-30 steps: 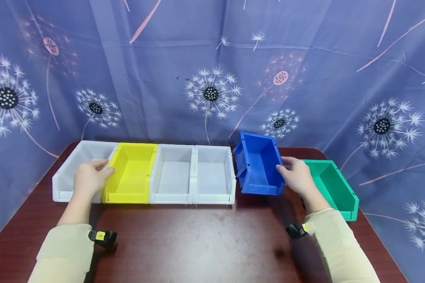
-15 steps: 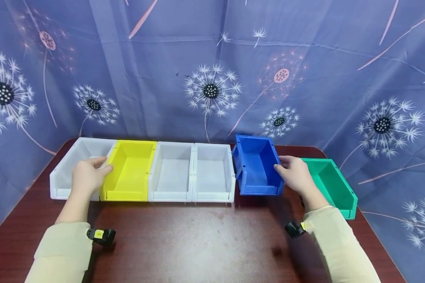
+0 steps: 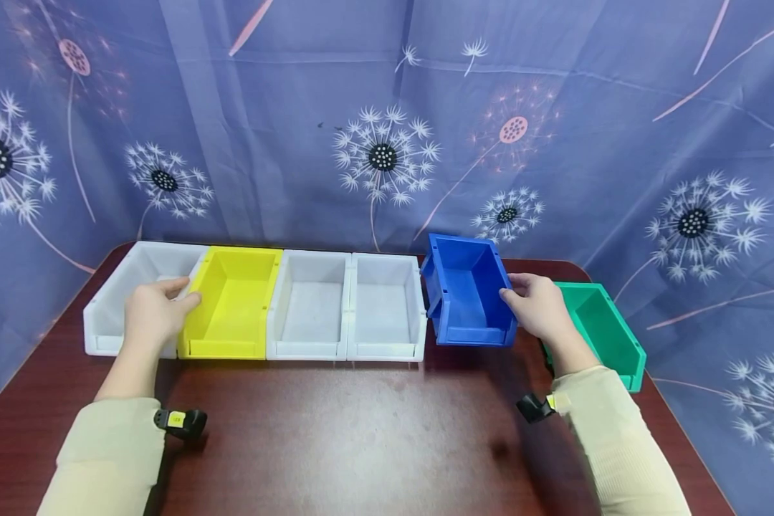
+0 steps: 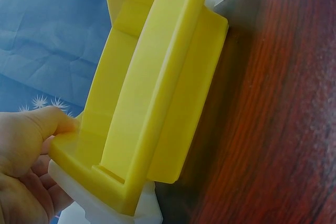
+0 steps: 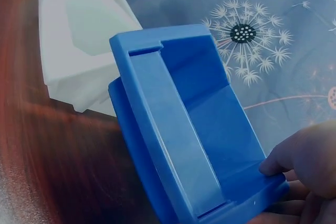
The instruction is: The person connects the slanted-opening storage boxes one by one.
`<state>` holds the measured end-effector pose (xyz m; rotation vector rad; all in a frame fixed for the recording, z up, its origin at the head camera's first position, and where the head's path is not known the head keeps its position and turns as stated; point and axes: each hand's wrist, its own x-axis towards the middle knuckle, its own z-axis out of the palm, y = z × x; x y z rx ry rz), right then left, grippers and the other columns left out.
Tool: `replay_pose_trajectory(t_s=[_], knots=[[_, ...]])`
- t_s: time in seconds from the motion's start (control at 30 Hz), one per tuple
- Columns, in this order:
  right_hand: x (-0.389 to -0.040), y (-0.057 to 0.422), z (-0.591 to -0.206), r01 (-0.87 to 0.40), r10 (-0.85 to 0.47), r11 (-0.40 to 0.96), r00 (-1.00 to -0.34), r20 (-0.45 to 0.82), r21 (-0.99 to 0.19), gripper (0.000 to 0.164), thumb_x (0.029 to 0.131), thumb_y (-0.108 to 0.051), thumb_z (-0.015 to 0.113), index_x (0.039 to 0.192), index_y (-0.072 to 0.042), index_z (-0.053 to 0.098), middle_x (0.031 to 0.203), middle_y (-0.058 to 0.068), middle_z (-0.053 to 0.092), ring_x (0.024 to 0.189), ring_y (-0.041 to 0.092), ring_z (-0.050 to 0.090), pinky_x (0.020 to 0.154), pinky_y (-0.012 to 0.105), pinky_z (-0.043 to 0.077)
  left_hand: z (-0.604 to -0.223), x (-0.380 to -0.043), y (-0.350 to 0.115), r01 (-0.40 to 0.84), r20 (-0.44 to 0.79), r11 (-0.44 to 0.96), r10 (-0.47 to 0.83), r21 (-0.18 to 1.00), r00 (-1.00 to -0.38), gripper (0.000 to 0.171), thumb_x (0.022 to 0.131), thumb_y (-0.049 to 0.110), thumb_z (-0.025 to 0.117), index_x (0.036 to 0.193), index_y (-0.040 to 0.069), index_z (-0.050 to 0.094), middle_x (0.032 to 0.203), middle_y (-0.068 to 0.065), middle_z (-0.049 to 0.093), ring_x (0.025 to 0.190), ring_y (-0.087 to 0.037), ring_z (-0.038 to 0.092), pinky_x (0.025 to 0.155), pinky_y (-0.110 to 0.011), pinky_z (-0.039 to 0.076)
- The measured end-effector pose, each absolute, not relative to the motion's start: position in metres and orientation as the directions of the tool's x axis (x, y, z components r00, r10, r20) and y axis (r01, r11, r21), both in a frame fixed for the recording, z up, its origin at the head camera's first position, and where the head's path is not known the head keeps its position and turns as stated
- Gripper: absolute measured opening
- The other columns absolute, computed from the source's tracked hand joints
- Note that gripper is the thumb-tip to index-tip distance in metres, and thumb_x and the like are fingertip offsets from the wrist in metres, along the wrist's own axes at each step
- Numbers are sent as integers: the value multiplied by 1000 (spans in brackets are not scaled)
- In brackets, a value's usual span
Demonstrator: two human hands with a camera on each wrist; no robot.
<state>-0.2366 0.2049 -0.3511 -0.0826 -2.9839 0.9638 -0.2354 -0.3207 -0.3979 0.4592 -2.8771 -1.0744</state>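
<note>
My left hand (image 3: 158, 313) pinches the left wall of a yellow plastic storage bin (image 3: 237, 297), thumb inside and fingers down the outer side. That bin stands in a row, between a white bin (image 3: 117, 304) on its left and two more white bins at its right. My right hand (image 3: 542, 309) pinches the right wall of a blue storage bin (image 3: 467, 287), thumb over the rim inside. The blue bin sits slightly askew beside the rightmost white bin (image 3: 387, 304), its front tilted toward me. In the right wrist view its inside (image 5: 220, 129) holds nothing.
A green bin (image 3: 609, 337) stands angled at the right, partly behind my right hand and forearm. All bins are on a dark reddish wooden table (image 3: 361, 430). A blue curtain with dandelion prints (image 3: 284, 143) hangs close behind the table's back edge.
The blue bin has shifted slightly left toward the white bins, still in my right hand. My left hand keeps its grip on the yellow bin. The head view has tilted down a little.
</note>
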Motion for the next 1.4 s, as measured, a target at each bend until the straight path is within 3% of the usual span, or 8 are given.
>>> replay_pose_trajectory(t_s=[0.53, 0.8, 0.93, 1.07, 1.17, 1.27, 1.4], knots=[[-236, 204, -350, 51, 51, 802, -999, -18, -595, 49, 97, -20, 50, 137, 8, 43, 125, 32, 56, 107, 46, 61, 77, 49, 56, -396, -237, -322, -311, -121, 700, -308, 643, -944, 55, 96, 33, 50, 141, 2, 41, 140, -31, 42, 127, -50, 37, 100, -57, 41], [-238, 199, -352, 40, 44, 841, -999, -6, -539, 51, 96, -24, 51, 135, 8, 45, 122, 31, 58, 107, 44, 61, 88, 53, 51, -399, -239, -322, -311, -124, 702, -305, 641, -944, 56, 96, 34, 50, 141, 3, 40, 140, -30, 42, 127, -50, 37, 99, -57, 41], [-238, 190, -352, 83, 78, 876, -997, -30, -476, 81, 89, -58, 50, 136, 7, 43, 127, 31, 56, 107, 44, 61, 86, 53, 52, -397, -239, -323, -295, -114, 707, -292, 643, -950, 57, 96, 35, 49, 142, 2, 39, 140, -31, 42, 127, -50, 38, 99, -57, 41], [-238, 174, -349, 137, 121, 915, -990, -65, -379, 121, 67, -88, 42, 145, 3, 29, 135, 30, 49, 107, 44, 60, 83, 55, 53, -395, -238, -323, -291, -113, 706, -289, 646, -951, 56, 96, 35, 49, 141, 2, 40, 140, -30, 42, 127, -50, 37, 100, -58, 40], [-238, 164, -347, 147, 124, 937, -988, -92, -318, 134, 57, -95, 42, 151, -2, 16, 138, 29, 46, 105, 44, 60, 78, 54, 53, -395, -238, -322, -297, -118, 703, -292, 647, -949, 56, 96, 34, 50, 141, 2, 40, 140, -30, 42, 128, -50, 36, 101, -58, 39], [-241, 159, -346, 126, 99, 956, -988, -115, -265, 139, 52, -96, 42, 152, -5, 10, 146, 30, 35, 117, 47, 52, 81, 58, 51, -396, -238, -323, -294, -116, 706, -290, 644, -950, 55, 96, 33, 50, 141, 2, 40, 140, -30, 42, 128, -49, 37, 101, -58, 39], [-251, 157, -342, 9, -12, 976, -995, -94, -218, 131, 56, -90, 51, 153, -11, 12, 158, 21, 10, 139, 49, 22, 103, 71, 25, -397, -238, -322, -285, -108, 710, -285, 644, -953, 54, 96, 32, 50, 140, 2, 41, 140, -29, 43, 128, -49, 38, 100, -57, 39]])
